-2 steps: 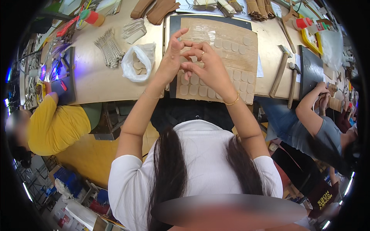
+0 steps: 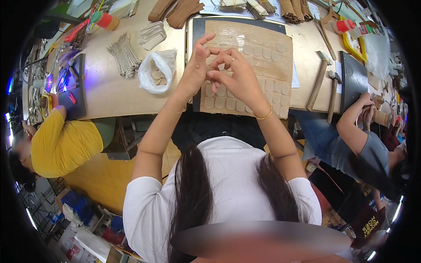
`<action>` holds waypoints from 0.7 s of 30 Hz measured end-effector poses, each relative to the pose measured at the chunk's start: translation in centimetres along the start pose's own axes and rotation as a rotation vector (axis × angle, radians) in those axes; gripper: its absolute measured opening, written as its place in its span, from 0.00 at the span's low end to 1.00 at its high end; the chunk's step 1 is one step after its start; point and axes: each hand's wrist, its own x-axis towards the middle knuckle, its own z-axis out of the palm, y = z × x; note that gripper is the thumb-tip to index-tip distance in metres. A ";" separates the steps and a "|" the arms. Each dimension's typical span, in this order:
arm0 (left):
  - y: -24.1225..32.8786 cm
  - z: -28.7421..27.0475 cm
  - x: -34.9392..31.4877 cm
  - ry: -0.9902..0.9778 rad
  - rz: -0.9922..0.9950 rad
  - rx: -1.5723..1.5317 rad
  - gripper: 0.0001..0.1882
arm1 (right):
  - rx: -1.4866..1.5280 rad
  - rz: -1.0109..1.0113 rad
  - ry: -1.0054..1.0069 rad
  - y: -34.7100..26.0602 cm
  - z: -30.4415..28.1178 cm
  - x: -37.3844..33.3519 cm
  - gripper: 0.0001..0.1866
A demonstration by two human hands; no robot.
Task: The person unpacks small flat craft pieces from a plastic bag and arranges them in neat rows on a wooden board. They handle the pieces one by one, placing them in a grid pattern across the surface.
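Above a brown cardboard sheet [image 2: 263, 37], my two hands meet. My left hand [image 2: 194, 72] is palm inward, with its index finger stretched up and away and the other fingers bent toward the right hand. Thumb and fingertips of my right hand [image 2: 237, 74] close in a pinch against the left fingers. Whatever lies between them is hidden or too small to name. Rows of small beige rounded pieces [image 2: 230, 104] lie on the cardboard, some of them under my hands. Left of my left hand stands an open white plastic bag [image 2: 151, 87] holding similar beige pieces [image 2: 157, 75].
Bundled pale strips [image 2: 123, 55] and a stack of light pieces [image 2: 152, 35] lie left. Brown strips [image 2: 186, 13] sit at the back. Two hammers [image 2: 319, 83] [image 2: 334, 94] rest right. Co-workers sit either side, one in a yellow shirt [image 2: 66, 144], one in grey [image 2: 372, 151].
My hands keep almost the same pose, with only a slight shift of the right fingers. The cardboard and its pieces look unmoved.
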 end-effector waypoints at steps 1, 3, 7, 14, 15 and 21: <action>-0.3 0.3 -0.2 0.029 0.005 -0.034 0.43 | 0.066 0.098 -0.028 0.0 -0.3 -0.3 0.11; -0.9 0.4 0.1 0.055 0.046 -0.123 0.41 | 0.263 0.227 -0.036 0.3 -0.8 -0.1 0.11; -1.5 -1.5 -1.2 -0.120 -0.048 -0.304 0.28 | 0.611 0.355 -0.026 0.6 -2.1 -0.9 0.11; -4.8 0.5 -3.8 -0.049 -0.084 -0.565 0.25 | 0.662 0.431 0.080 1.2 -0.6 -4.2 0.10; -5.2 0.7 -4.0 -0.028 -0.089 -0.583 0.25 | 0.586 0.392 0.105 1.4 -0.2 -4.7 0.10; -6.3 0.9 -5.8 0.043 -0.263 -0.409 0.22 | 0.366 0.396 0.135 1.8 0.8 -6.9 0.10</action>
